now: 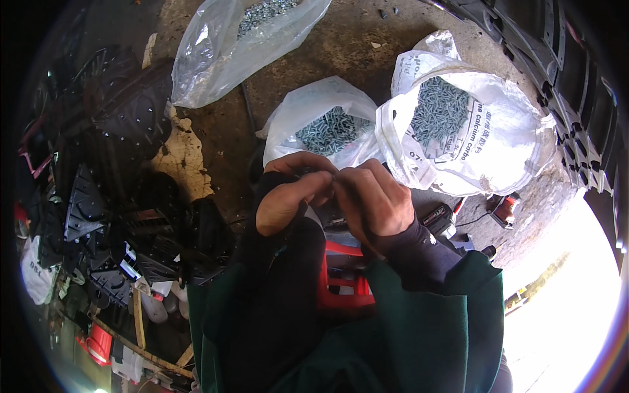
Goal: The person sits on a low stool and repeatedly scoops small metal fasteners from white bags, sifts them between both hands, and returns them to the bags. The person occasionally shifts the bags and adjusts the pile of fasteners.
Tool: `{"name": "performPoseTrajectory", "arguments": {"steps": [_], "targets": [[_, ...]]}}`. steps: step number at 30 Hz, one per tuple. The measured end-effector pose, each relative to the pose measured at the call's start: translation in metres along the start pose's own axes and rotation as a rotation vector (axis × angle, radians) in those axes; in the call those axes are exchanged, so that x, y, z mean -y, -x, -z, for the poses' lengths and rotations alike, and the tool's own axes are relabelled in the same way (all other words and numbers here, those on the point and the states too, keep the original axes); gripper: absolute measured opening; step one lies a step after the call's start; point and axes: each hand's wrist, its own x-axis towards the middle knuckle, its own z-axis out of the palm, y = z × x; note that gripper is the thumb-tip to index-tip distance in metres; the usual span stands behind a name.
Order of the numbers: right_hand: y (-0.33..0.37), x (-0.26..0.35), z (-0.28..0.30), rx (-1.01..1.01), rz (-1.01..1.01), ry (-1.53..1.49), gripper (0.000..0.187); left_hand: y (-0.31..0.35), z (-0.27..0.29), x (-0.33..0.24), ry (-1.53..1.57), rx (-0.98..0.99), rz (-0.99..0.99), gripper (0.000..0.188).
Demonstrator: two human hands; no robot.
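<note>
Strong daylight came in from the lower right and washed that corner out to plain white. The white bags (458, 124) shone brightly, with some glare on the clear bag (223, 52). The left side stayed dark and hard to see. Black shadow ringed the round picture. Straight lines bent near the rim. The middle looked sharp.
</note>
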Motion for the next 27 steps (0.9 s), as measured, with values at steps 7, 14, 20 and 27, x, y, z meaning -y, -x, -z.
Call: {"name": "performPoseTrajectory", "arguments": {"steps": [7,14,20,27], "targets": [[-0.001,0.0,0.001,-0.048,-0.038,-0.082,0.019,0.004,-0.008,-0.005,-0.113,-0.076,-0.096,0.012],[-0.003,-0.003,-0.001,-0.023,-0.027,-0.054,0.019,0.003,-0.009,0.002,-0.102,-0.133,-0.121,0.012],[-0.002,-0.005,-0.003,-0.045,-0.005,-0.075,0.021,0.002,-0.012,0.005,-0.165,-0.147,-0.187,0.013],[-0.002,0.01,0.025,0.041,-0.179,-0.24,0.012,-0.001,0.01,-0.01,0.082,-0.046,-0.111,0.017]]}}
